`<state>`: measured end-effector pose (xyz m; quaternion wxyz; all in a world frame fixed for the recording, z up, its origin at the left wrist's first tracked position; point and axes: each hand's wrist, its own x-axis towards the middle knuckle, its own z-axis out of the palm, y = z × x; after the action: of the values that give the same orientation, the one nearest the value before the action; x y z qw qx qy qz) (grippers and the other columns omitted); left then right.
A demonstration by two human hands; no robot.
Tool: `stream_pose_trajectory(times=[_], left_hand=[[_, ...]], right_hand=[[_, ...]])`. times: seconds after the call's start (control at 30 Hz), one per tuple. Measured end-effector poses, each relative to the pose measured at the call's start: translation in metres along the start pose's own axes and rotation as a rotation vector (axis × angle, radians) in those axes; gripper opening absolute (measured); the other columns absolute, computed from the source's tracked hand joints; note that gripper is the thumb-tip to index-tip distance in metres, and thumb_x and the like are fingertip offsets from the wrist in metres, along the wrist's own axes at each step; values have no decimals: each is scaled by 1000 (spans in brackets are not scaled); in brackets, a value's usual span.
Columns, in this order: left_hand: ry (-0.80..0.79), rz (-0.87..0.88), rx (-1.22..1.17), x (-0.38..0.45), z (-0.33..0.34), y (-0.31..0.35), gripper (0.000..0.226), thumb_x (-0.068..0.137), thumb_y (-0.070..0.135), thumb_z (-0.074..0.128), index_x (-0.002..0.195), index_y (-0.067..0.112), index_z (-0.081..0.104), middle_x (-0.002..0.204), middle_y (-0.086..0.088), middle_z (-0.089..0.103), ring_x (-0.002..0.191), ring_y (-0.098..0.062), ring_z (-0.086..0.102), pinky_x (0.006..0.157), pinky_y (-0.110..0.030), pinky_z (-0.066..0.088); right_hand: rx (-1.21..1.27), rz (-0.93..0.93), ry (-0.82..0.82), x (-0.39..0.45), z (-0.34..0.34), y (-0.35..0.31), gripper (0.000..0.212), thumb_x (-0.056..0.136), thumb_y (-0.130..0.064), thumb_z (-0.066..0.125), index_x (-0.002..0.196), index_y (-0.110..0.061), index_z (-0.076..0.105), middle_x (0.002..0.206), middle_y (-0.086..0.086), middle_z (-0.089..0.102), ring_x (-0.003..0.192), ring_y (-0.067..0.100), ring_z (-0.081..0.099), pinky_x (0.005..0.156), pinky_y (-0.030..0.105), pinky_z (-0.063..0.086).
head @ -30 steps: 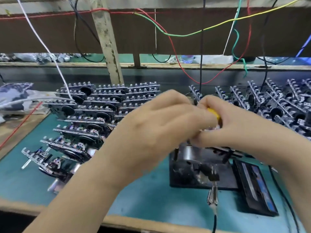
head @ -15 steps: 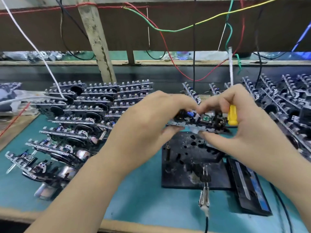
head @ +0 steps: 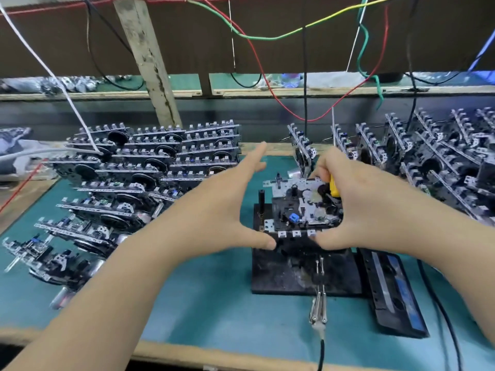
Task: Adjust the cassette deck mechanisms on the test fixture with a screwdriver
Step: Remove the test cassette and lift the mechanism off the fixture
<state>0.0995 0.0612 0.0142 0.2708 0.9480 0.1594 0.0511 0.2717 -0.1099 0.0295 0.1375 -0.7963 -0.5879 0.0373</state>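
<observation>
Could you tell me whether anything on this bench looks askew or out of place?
The nearest left-hand cassette mechanisms lie tipped and scattered, unlike the neat stack behind them. The mechanism on the black fixture looks seated normally.

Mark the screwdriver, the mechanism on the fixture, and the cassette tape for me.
screwdriver [head: 334,187], head view, yellow handle showing in the right hand.
mechanism [head: 300,207], head view, top face near the blue part.
cassette tape [head: 396,293], head view, top label face.
</observation>
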Motion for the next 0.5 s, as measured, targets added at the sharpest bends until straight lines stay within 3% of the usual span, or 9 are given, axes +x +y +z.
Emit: stream_pose_trajectory(times=[0.1, 0.27, 0.37, 0.43, 0.5], left_hand=[[-68, -14, 49, 8, 3, -3, 134, 65, 55, 88, 152, 54, -14, 153, 33, 34, 108, 16, 48, 88, -13, 34], [-65, -43, 91, 19, 4, -3, 136, 62, 50, 91, 157, 43, -6, 149, 27, 44, 135, -4, 39, 95, -24, 34], [-103, -64, 134, 25, 4, -1, 136, 60, 49, 92, 160, 34, 2, 150, 23, 44, 139, -7, 39, 107, -31, 37], [-115, -80, 146, 27, 4, 0, 134, 59, 48, 93, 160, 31, 7, 151, 22, 44, 139, -8, 40, 110, -31, 36], [-122, -93, 153, 28, 5, 0, 131, 59, 48, 93, 160, 32, 11, 152, 23, 43, 137, -9, 43, 106, -28, 37]], right_hand=[[-37, -14, -25, 3, 10, -1, 69, 59, -49, 81, 93, -28, 25, 75, -4, 46, 65, 10, 40, 53, 26, 30], [-3, 27, -62, 6, 18, 4, 68, 60, -52, 81, 92, -29, 25, 75, -5, 45, 62, 8, 37, 51, 27, 25], [5, 37, -136, 6, 15, 6, 74, 57, -61, 82, 91, -32, 22, 93, -7, 55, 75, 5, 46, 59, 26, 36], [-10, 75, -205, 4, 4, 13, 80, 52, -63, 84, 92, -34, 21, 110, -5, 57, 89, 12, 55, 69, 31, 47], [-50, 124, -271, 1, -11, 22, 80, 50, -59, 86, 94, -41, 22, 116, -1, 61, 83, 17, 60, 67, 34, 50]])
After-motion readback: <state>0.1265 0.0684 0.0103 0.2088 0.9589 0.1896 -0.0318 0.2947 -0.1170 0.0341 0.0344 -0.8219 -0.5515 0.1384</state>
